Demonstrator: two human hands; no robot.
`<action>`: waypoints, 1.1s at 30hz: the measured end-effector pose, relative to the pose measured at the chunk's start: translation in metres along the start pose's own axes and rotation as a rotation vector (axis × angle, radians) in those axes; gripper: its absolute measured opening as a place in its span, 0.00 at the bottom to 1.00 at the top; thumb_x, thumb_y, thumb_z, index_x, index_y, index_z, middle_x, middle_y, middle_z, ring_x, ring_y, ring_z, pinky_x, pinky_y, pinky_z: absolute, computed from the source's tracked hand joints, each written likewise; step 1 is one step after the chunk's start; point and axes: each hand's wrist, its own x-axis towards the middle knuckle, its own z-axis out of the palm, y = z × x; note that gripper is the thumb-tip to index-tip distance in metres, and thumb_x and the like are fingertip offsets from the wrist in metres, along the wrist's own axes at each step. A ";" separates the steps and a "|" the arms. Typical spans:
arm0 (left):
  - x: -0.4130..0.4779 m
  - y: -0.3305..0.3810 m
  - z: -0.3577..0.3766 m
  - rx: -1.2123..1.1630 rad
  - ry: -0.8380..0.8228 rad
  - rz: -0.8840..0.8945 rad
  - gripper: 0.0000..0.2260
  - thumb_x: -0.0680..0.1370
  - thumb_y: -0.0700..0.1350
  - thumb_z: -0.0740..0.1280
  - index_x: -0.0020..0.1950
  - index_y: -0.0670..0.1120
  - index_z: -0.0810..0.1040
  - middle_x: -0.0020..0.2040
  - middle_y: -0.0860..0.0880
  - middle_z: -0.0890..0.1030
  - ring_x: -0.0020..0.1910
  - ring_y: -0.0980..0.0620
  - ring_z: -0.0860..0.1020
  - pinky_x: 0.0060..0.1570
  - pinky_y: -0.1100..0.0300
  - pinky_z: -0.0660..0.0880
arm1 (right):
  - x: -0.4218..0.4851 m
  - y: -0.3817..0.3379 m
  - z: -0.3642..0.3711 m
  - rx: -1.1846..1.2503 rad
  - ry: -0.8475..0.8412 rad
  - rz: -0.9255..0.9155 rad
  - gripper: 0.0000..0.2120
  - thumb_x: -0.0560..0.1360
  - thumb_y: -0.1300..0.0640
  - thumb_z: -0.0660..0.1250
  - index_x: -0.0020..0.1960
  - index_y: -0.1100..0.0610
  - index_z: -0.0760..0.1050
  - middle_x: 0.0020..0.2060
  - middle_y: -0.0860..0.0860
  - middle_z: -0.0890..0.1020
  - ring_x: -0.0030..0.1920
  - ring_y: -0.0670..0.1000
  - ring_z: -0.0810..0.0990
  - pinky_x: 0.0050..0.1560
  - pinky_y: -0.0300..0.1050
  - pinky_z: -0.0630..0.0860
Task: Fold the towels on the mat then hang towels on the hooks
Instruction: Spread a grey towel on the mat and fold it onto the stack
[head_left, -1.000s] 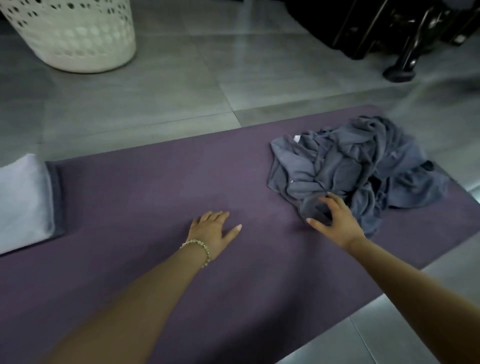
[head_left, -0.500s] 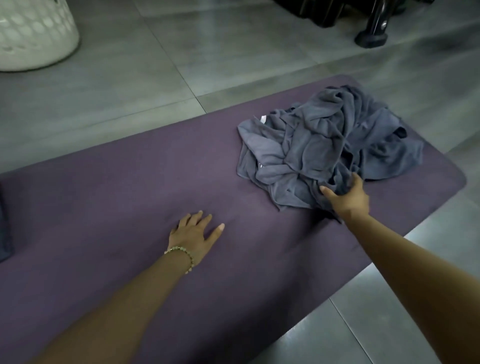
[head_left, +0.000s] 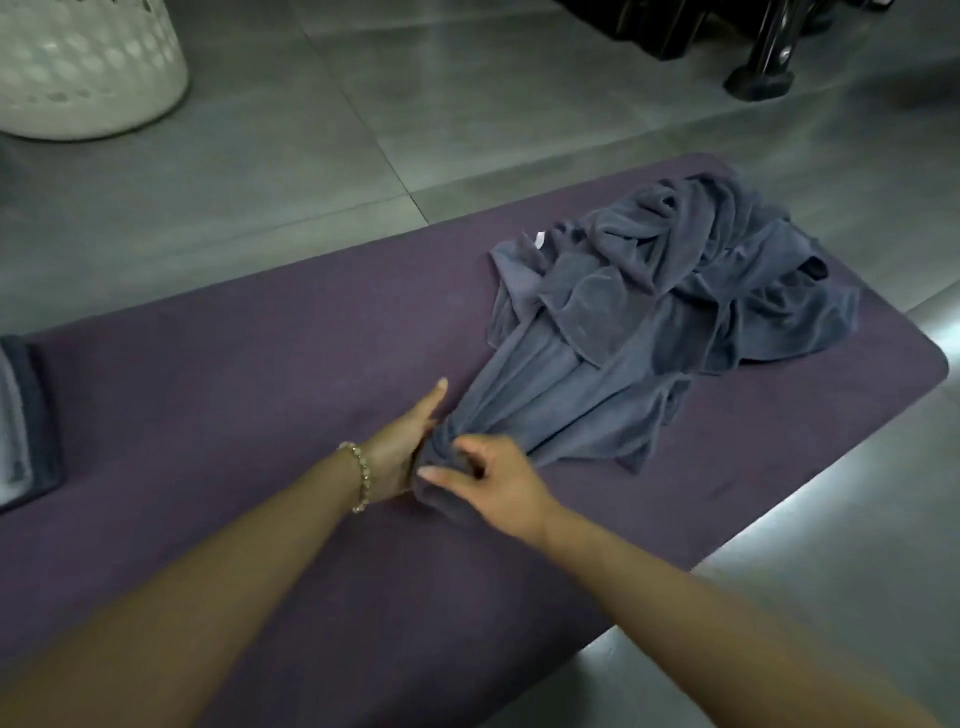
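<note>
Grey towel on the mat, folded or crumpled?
Crumpled: the grey towel lies in a bunched heap, one end gripped by the right hand.
</note>
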 end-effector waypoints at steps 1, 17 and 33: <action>-0.006 0.003 -0.006 0.054 0.020 0.027 0.27 0.78 0.63 0.54 0.55 0.42 0.80 0.43 0.45 0.84 0.38 0.53 0.82 0.38 0.63 0.78 | 0.000 -0.008 0.014 0.041 -0.050 -0.001 0.16 0.74 0.50 0.70 0.35 0.60 0.72 0.28 0.49 0.70 0.29 0.42 0.65 0.32 0.41 0.63; -0.120 -0.067 -0.185 0.733 0.441 -0.128 0.33 0.73 0.70 0.53 0.59 0.46 0.80 0.59 0.50 0.78 0.60 0.48 0.75 0.62 0.58 0.68 | 0.051 -0.032 -0.027 -0.183 0.323 0.034 0.22 0.73 0.49 0.71 0.65 0.51 0.72 0.56 0.46 0.68 0.43 0.45 0.73 0.52 0.40 0.73; -0.047 -0.032 -0.057 -0.046 0.402 -0.088 0.36 0.79 0.65 0.44 0.72 0.39 0.65 0.66 0.40 0.74 0.63 0.43 0.74 0.58 0.55 0.72 | 0.063 -0.004 0.047 0.010 0.152 0.416 0.22 0.76 0.51 0.67 0.30 0.56 0.62 0.26 0.50 0.67 0.31 0.48 0.67 0.40 0.47 0.69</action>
